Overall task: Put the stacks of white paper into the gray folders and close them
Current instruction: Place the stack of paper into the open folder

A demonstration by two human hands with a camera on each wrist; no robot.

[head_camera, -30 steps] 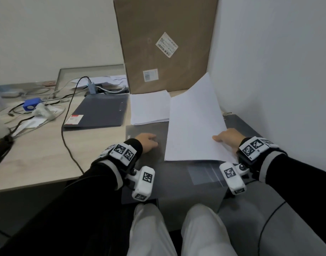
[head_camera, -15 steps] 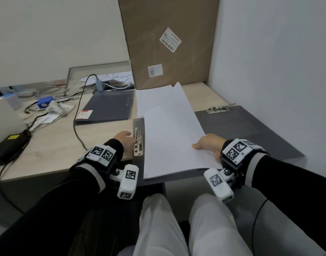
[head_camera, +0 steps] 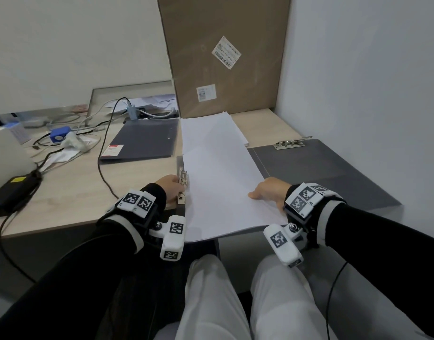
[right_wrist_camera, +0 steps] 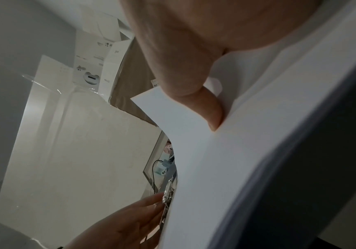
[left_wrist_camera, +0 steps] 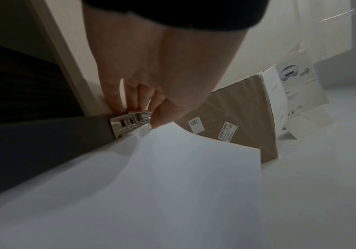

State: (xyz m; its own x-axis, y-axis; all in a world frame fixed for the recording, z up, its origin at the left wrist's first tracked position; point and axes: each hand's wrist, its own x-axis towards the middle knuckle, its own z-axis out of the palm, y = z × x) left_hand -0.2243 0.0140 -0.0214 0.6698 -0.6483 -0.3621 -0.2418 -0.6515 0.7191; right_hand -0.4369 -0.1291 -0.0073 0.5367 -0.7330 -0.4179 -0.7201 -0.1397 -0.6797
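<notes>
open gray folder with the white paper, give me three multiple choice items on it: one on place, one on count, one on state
1. Where does the left hand sit?
A. at the metal clip on the open gray folder's left edge
B. on the brown cardboard box
C. on the closed dark gray folder

2. How many metal clips does the open gray folder show?
A. one
B. two
C. four

3. What state is the stack of white paper in?
A. lying on the folder, its right edge held by the right hand
B. crumpled on the floor
C. covered by the folder

Answers: 1 A, fingers pinch the metal clip; 2 B, a second clip lies at the far edge; 3 A, thumb on top.
</notes>
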